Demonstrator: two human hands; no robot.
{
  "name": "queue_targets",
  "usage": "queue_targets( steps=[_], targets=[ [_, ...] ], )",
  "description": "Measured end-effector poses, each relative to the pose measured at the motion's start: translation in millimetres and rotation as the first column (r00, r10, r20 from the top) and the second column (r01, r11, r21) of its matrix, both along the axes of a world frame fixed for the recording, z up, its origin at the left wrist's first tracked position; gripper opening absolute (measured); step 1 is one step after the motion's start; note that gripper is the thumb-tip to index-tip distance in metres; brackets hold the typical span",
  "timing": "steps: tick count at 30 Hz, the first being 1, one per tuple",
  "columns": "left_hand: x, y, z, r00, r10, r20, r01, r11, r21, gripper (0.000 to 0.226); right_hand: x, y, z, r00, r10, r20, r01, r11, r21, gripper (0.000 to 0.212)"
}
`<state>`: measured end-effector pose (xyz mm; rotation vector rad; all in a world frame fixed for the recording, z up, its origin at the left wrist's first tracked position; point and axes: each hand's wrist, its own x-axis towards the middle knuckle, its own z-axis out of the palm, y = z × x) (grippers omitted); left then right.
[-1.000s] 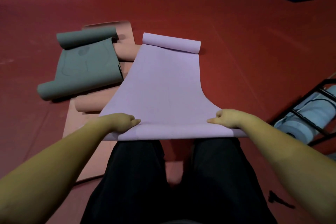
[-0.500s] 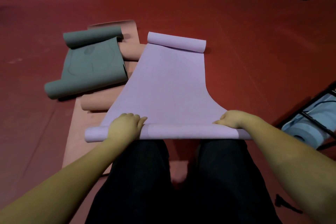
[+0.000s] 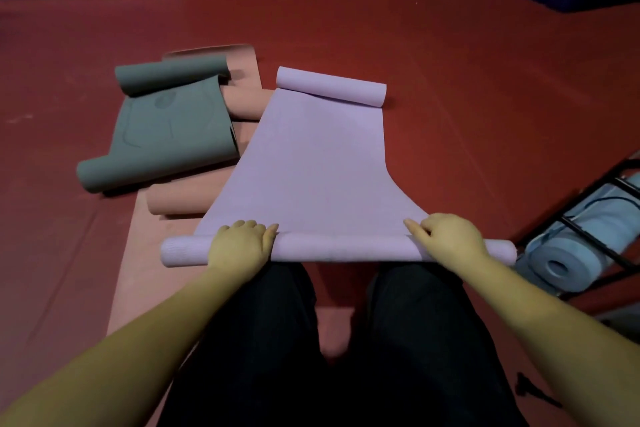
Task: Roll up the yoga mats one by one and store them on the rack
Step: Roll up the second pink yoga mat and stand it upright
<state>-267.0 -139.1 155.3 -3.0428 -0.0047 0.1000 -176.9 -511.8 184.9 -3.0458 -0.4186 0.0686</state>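
Rolling purple mat | my left hand and right hand grasp its roll (spread for evenness) | rack likely right

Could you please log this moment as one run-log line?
step: rolling purple mat | left hand: on roll | right hand: on roll | rack: one blue mat stored
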Motion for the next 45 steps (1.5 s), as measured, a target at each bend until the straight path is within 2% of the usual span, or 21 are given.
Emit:
queue_targets(
  steps=[2,5,8,11,14,17,21,23,25,27,29,30,32,34,37,39,41,43,45],
  targets=[
    [6,-2,2,1.000,0.022,0.003,-0.022,1.000,0.011,0.080,-11,-2,-8,0.996,0.036,0.076,-0.040,0.998,0.044,0.050],
    [17,-8,12,0.991,0.130,0.007,-0.129,0.987,-0.096,0.065,-20,-3,-21,0.989,0.075,0.125,-0.084,0.994,0.066,0.053],
    [26,-12,30,0.987,0.136,-0.081,-0.145,0.983,-0.116,0.064,-13,2,-14,0.994,0.014,0.105,-0.018,0.999,0.038,0.053],
    [37,-11,50,0.979,0.132,-0.157,-0.147,0.985,-0.090,0.068,2,6,1,1.000,-0.024,0.006,0.024,0.999,-0.043,0.055],
    [45,-10,63,0.936,0.155,-0.315,-0.187,0.980,-0.073,0.066,12,5,15,0.982,-0.003,-0.187,-0.016,0.995,-0.098,0.061],
    [40,-9,57,0.860,0.184,-0.475,-0.241,0.969,-0.061,0.062,14,7,20,0.912,-0.025,-0.409,-0.031,0.991,-0.129,0.065],
    [39,-6,39,0.842,0.171,-0.512,-0.241,0.968,-0.072,0.059,20,10,17,0.818,-0.108,-0.565,0.049,0.992,-0.118,0.070],
    [38,-1,30,0.882,0.154,-0.446,-0.187,0.982,-0.029,0.049,24,13,16,0.797,-0.113,-0.593,0.058,0.992,-0.111,0.071],
    [31,-2,25,0.944,0.144,-0.295,-0.141,0.989,0.032,0.044,29,16,15,0.791,-0.106,-0.603,0.054,0.993,-0.104,0.070],
    [19,-10,26,0.979,0.151,-0.136,-0.159,0.986,-0.055,0.048,33,18,13,0.784,-0.093,-0.614,0.039,0.994,-0.100,0.069],
    [1,-19,20,0.990,0.118,0.079,-0.105,0.982,-0.159,0.051,37,19,13,0.768,-0.090,-0.634,0.036,0.995,-0.097,0.068],
    [-9,-22,15,0.981,0.092,0.172,-0.067,0.987,-0.149,0.048,38,19,13,0.763,-0.090,-0.640,0.034,0.994,-0.099,0.067],
    [-22,-23,5,0.976,0.048,0.212,-0.027,0.995,-0.101,0.046,40,18,12,0.765,-0.074,-0.640,0.015,0.995,-0.096,0.063],
    [-21,-20,2,0.978,0.032,0.207,-0.016,0.997,-0.080,0.047,38,17,9,0.780,-0.043,-0.624,0.001,0.998,-0.068,0.059],
    [-8,-17,6,0.976,0.042,0.213,-0.024,0.996,-0.087,0.047,30,17,4,0.856,-0.001,-0.516,0.008,1.000,0.011,0.046],
    [0,-14,8,0.987,0.027,0.156,-0.010,0.994,-0.108,0.052,19,17,3,0.927,0.004,-0.375,0.009,0.999,0.033,0.040],
    [6,-12,13,0.996,0.008,0.092,0.003,0.992,-0.126,0.060,3,15,0,0.984,-0.016,-0.177,0.026,0.998,0.059,0.042],
    [16,-12,18,0.998,0.024,0.055,-0.017,0.992,-0.128,0.062,-14,9,-9,1.000,-0.013,0.028,0.011,0.999,0.041,0.045],
    [27,-12,22,0.999,0.046,-0.025,-0.049,0.989,-0.138,0.058,-28,9,-19,0.997,-0.005,0.081,0.007,0.999,-0.031,0.055]
  ],
)
